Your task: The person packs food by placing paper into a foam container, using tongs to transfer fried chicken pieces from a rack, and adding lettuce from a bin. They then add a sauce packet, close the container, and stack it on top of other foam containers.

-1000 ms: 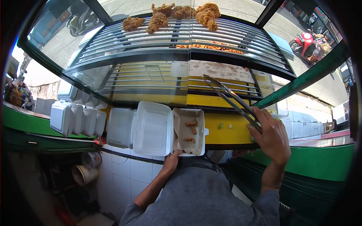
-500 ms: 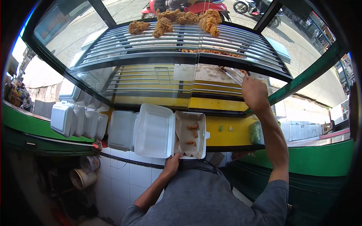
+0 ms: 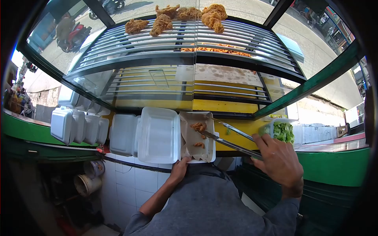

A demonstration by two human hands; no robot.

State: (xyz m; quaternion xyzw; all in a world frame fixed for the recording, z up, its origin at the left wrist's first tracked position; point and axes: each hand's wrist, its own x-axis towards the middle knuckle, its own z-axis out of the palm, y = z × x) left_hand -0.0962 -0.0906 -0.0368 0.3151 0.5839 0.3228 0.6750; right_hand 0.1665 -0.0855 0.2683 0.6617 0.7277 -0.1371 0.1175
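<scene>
An open white foam box (image 3: 158, 135) lies on the yellow counter, its right half lined with brown paper (image 3: 189, 138). Small fried pieces (image 3: 199, 145) rest on the paper. My right hand (image 3: 278, 160) is closed round metal tongs (image 3: 236, 147), whose tips are over the lined half, the lower one at the upper fried pieces (image 3: 198, 126). The tong arms are spread apart. At the box's front edge, my left hand (image 3: 180, 170) grips the rim near the hinge, with part of its fingers hidden.
Fried chicken (image 3: 161, 24) sits on the upper rack (image 3: 130, 43) behind glass. More fried pieces (image 3: 224, 50) lie inside the case. Closed foam boxes (image 3: 124, 134) stand left. A tub of chopped greens (image 3: 283, 132) is right. Buckets (image 3: 87, 185) stand below; motorbikes (image 3: 75, 37) are outside.
My right hand has come down and back from the case with the tongs, which now reach over the box. More fried pieces show on the paper. My left hand stays at the box.
</scene>
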